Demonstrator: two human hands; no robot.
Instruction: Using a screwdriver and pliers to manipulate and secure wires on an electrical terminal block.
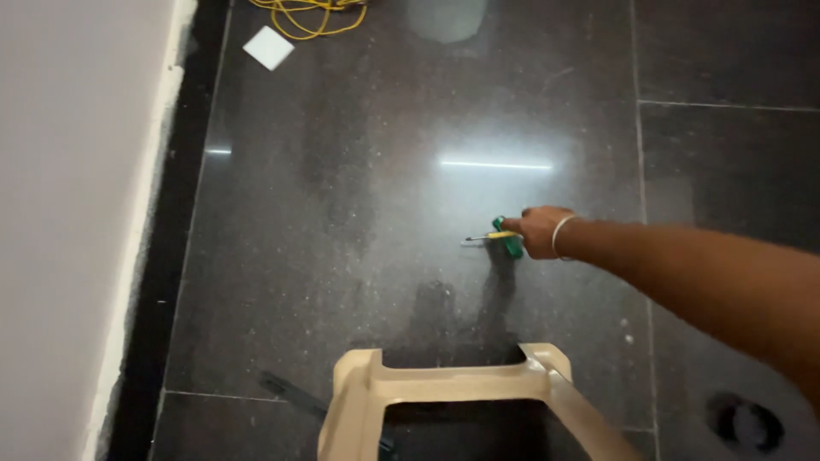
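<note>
Right hand (540, 230) reaches out over the dark polished floor (342, 213), arm stretched in from the right edge of view. A thin bangle (559, 236) sits at the wrist. Fingers are closed around the green handle of a screwdriver (504, 236); a yellow band shows on the handle and the metal shaft points left, low and close to the tiles. Whether the tip touches the floor cannot be told. The tool lies near the middle of the view, just above a darker smudged patch on the floor.

Left hand not in view.

Beige plastic stool (444, 388) at the bottom centre, seen from above, well apart from the hand. Round floor drain (747, 424) at lower right. Coil of yellow cable (307, 15) at the top edge, a white square plate (268, 47) just beside it. White wall (68, 213) runs down the left side with a black skirting strip at its foot
</note>
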